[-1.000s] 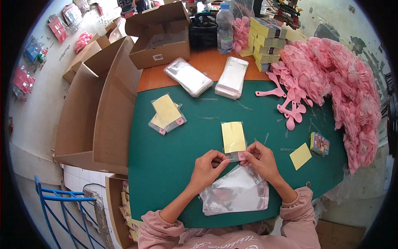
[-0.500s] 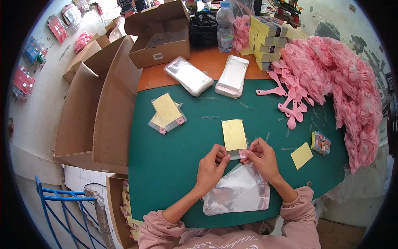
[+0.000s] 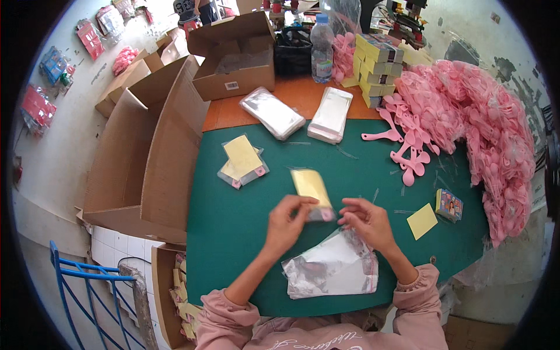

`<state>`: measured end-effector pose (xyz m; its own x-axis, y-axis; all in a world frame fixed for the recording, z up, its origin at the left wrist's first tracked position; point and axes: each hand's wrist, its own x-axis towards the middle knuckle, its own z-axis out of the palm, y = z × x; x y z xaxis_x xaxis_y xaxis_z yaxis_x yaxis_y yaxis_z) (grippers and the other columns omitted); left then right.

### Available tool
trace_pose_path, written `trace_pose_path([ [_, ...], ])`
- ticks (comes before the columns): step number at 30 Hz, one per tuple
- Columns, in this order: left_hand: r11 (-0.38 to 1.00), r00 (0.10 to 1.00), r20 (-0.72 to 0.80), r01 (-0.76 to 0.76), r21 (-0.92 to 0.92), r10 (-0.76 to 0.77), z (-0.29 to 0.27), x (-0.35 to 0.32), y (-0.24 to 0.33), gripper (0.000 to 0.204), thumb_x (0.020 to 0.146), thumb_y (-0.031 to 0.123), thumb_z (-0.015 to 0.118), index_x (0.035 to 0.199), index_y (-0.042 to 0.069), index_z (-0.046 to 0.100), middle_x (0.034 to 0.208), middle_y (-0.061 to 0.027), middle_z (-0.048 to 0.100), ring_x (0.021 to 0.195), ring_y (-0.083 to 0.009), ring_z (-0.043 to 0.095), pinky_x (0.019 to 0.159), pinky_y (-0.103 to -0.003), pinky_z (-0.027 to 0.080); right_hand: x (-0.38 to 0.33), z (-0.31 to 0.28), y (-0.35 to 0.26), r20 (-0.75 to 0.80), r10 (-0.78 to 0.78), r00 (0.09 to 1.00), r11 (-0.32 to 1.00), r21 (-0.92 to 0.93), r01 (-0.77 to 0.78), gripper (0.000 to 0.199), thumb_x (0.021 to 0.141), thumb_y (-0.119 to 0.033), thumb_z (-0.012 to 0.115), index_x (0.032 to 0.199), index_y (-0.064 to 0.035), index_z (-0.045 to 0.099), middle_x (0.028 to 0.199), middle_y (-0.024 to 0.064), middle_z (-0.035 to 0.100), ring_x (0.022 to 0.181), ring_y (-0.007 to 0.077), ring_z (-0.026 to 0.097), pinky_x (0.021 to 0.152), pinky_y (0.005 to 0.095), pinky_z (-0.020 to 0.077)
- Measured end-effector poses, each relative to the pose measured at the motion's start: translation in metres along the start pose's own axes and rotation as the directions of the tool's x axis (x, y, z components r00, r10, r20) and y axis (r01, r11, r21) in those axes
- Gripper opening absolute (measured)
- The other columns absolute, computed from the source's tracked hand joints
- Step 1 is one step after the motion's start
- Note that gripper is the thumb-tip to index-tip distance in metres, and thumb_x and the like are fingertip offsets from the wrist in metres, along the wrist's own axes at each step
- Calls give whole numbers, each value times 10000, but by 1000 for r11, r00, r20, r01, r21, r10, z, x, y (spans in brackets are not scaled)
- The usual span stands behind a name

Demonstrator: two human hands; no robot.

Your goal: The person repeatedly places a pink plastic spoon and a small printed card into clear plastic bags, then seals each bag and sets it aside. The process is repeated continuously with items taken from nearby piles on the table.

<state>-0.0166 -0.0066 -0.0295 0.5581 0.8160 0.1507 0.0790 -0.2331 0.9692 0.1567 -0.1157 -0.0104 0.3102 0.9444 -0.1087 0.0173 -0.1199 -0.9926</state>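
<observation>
My left hand (image 3: 286,224) pinches the lower left of a clear plastic packet with a yellow card (image 3: 311,185) inside; a pink piece shows at its bottom. The packet is tilted and blurred by motion. Just right of it, my right hand (image 3: 368,224) is apart from the packet, its fingers loosely spread; any thin clear strip at the fingertips is too small to make out. Below both hands lies a fanned pile of clear plastic bags (image 3: 335,268). Two similar filled packets (image 3: 242,158) overlap on the green tabletop (image 3: 233,233) at the left.
Two stacks of clear bags (image 3: 271,114) (image 3: 330,115) lie at the back. Pink spoons (image 3: 413,154) and a large bagged heap of them (image 3: 484,134) fill the right. A yellow card (image 3: 422,221) lies beside a small card stack (image 3: 449,205). Open cardboard boxes (image 3: 125,163) stand left.
My right hand has let go of the packet and drawn slightly away. My left hand has moved the packet a little left and tilted it.
</observation>
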Motion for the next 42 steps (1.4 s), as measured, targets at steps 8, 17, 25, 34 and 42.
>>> trace_pose_path([
  [8,584,924,-177,-60,809,339,-106,68,-25,124,754,127,596,834,37,627,876,-134,578,887,-301,505,756,-388,421,-28,-73,-24,-271,-141,952,913,-408,19,171,817,-79,566,965,-3,605,898,80,625,815,161,607,672,274,478],
  [17,581,995,-54,-3,814,81,-143,26,-26,195,723,200,633,789,43,537,818,-126,507,894,-312,463,745,-387,404,-76,-151,3,-288,-286,914,414,-897,-154,288,705,-55,643,982,8,593,1029,151,537,985,316,505,877,376,394],
  [25,743,977,179,-206,636,118,-14,-12,33,273,720,179,684,882,19,535,983,-156,491,907,-302,529,762,-371,439,-66,-134,13,-436,-204,876,384,-859,-339,513,650,-92,701,1096,69,503,1056,184,508,1009,312,494,864,379,403],
  [34,967,924,380,-135,217,44,39,-13,10,268,747,90,666,964,1,536,804,-79,565,710,-160,572,674,-293,477,-77,-121,-12,-384,-194,903,675,-720,-162,213,653,14,607,858,-34,638,894,132,507,842,239,535,736,301,427],
  [42,997,924,382,-48,63,21,25,-10,21,188,743,85,679,848,13,540,744,-85,609,666,-141,599,633,-262,478,-73,-87,-40,-11,-230,973,972,-56,229,251,783,59,522,1028,48,576,1028,64,498,902,105,514,784,250,435],
])
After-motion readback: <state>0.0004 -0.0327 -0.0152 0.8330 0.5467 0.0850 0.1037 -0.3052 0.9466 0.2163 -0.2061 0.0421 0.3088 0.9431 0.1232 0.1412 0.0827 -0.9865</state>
